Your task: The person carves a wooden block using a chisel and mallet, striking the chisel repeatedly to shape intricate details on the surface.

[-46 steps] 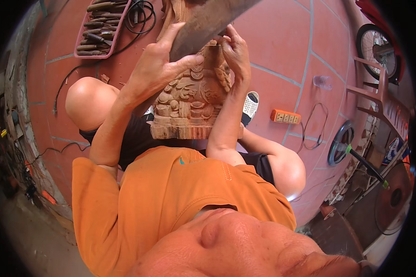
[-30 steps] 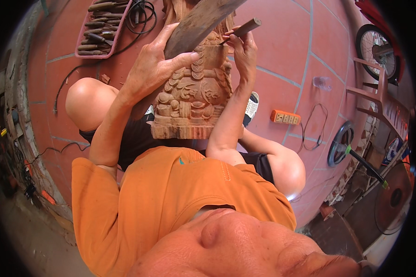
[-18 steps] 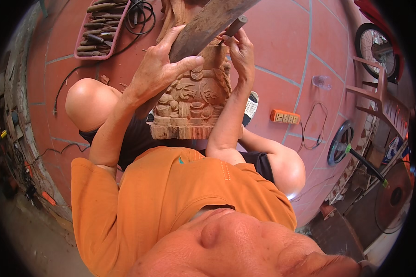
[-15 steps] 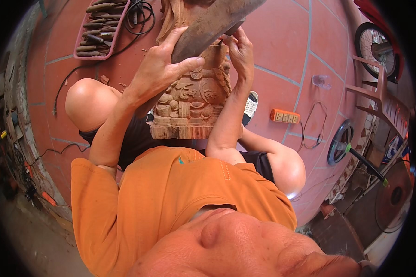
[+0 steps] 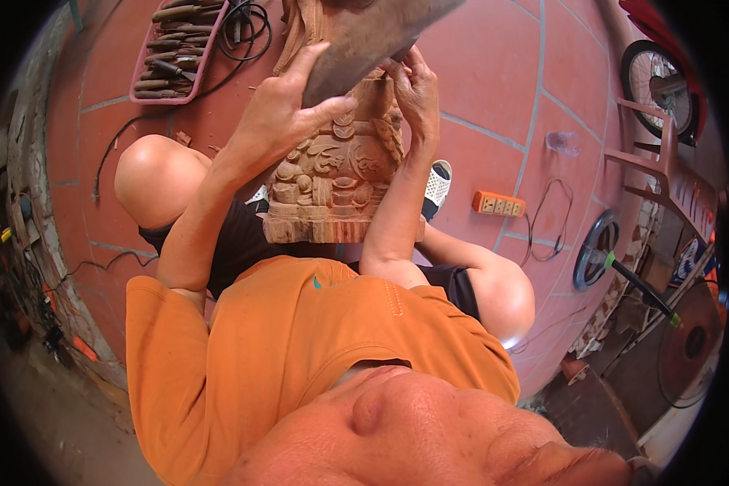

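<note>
A carved block of reddish-brown wood stands between my knees, its front covered in raised relief. My left hand grips a long, dark wooden club-like mallet, thumb and forefinger spread along its sides. The mallet slants up and to the right over the carving and hides its upper part. On the carving's right side my right hand is closed, fingertips pinched together at the mallet's underside. What those fingers hold is mostly behind the mallet; only something small and dark shows there.
A pink basket of wooden-handled tools sits at the upper left beside a coiled black cable. To the right are an orange power strip, a clear cup, a plastic chair and a wheel. Red tiles cover the floor.
The mallet has shifted slightly downward and looks a little blurred. My right hand has moved slightly left. The carving stays nearly where it was.
</note>
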`<state>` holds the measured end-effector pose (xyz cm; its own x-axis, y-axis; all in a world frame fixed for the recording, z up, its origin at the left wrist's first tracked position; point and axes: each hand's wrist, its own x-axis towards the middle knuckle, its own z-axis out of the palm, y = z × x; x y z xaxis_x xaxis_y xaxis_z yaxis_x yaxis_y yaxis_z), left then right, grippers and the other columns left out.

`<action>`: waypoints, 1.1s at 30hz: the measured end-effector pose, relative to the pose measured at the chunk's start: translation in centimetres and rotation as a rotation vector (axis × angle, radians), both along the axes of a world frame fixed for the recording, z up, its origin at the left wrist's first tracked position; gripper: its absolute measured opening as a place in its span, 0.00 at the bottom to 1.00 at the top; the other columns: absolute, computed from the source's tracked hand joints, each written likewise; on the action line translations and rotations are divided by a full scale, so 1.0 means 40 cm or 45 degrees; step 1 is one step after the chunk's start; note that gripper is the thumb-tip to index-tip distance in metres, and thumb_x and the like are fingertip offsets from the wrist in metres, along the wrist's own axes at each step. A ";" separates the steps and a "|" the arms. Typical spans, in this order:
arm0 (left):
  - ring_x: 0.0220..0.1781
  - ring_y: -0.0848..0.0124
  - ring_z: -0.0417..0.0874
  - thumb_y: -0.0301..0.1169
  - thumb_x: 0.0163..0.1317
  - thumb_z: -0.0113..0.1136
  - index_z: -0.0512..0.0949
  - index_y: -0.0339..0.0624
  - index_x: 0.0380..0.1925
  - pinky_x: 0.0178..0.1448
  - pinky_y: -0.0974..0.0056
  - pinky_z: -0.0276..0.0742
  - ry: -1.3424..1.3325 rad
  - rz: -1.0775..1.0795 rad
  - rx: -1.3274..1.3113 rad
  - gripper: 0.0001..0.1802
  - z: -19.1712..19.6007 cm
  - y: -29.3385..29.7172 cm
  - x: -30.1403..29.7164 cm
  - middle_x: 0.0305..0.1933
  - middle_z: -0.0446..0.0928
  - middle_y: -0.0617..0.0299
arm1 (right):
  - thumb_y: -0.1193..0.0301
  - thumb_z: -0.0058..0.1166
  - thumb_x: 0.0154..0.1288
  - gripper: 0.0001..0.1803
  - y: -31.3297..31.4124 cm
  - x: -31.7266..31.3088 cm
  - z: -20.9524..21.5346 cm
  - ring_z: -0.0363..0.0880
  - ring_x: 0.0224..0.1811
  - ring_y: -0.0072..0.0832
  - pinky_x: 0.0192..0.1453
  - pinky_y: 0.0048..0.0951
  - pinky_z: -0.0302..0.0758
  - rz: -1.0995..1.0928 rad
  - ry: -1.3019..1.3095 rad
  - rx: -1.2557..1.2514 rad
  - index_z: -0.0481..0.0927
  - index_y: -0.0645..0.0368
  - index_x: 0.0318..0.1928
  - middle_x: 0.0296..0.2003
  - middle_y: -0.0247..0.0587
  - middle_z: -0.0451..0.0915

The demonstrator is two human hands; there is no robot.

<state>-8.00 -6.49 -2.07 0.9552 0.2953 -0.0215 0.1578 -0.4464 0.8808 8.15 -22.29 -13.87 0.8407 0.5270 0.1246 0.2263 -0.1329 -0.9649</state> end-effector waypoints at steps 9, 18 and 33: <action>0.49 0.59 0.87 0.49 0.64 0.69 0.68 0.34 0.67 0.56 0.58 0.79 0.156 0.037 0.078 0.40 -0.021 0.028 -0.007 0.46 0.85 0.44 | 0.71 0.58 0.75 0.09 -0.020 0.026 -0.079 0.86 0.39 0.23 0.43 0.26 0.81 -0.351 -0.024 0.127 0.78 0.62 0.49 0.36 0.37 0.85; 0.44 0.52 0.90 0.52 0.62 0.69 0.69 0.37 0.66 0.50 0.55 0.81 0.042 0.057 0.070 0.41 -0.027 0.021 -0.003 0.39 0.86 0.42 | 0.73 0.56 0.76 0.08 -0.054 0.030 -0.027 0.87 0.39 0.28 0.43 0.25 0.86 -0.246 0.358 0.586 0.76 0.63 0.50 0.37 0.39 0.83; 0.48 0.62 0.87 0.46 0.64 0.69 0.68 0.37 0.67 0.54 0.59 0.80 0.029 -0.034 -0.052 0.38 0.009 -0.001 0.002 0.46 0.85 0.47 | 0.75 0.60 0.70 0.12 0.003 -0.004 0.003 0.85 0.37 0.17 0.39 0.23 0.78 -0.045 0.089 0.051 0.82 0.62 0.52 0.37 0.36 0.88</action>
